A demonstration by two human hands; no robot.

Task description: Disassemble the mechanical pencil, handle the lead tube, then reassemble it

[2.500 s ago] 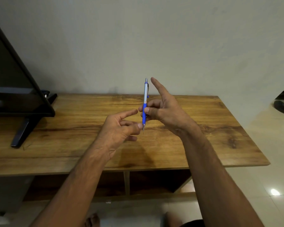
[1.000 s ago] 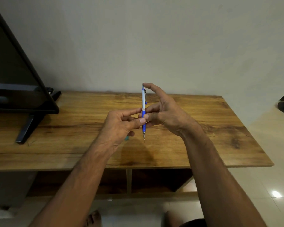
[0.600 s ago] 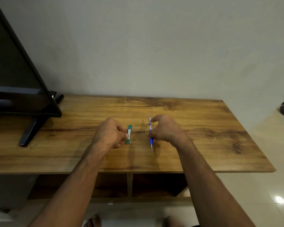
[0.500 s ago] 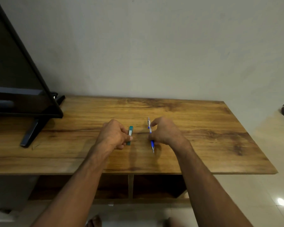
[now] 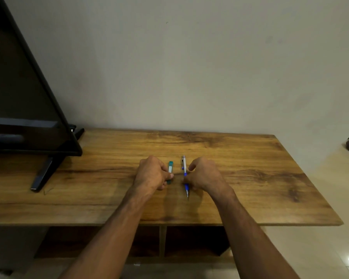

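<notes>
so the pencil (image 5: 185, 175) lies on the surface (image 5: 250, 178) pointing tip-toward-me, pinched mid-barrel by my right hand (image 5: 205, 175), while my left hand (image 5: 152, 174) fingers pinch the green lead tube (image 5: 170, 170) lying parallel just beside it.

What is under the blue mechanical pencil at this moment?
The mechanical pencil lies on the bare wooden table; the right hand covers part of its grip.

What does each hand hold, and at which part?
Left hand: the green lead tube, pinched near its lower end. Right hand: the pencil, at the blue grip. Both lie on or near the table.
</notes>
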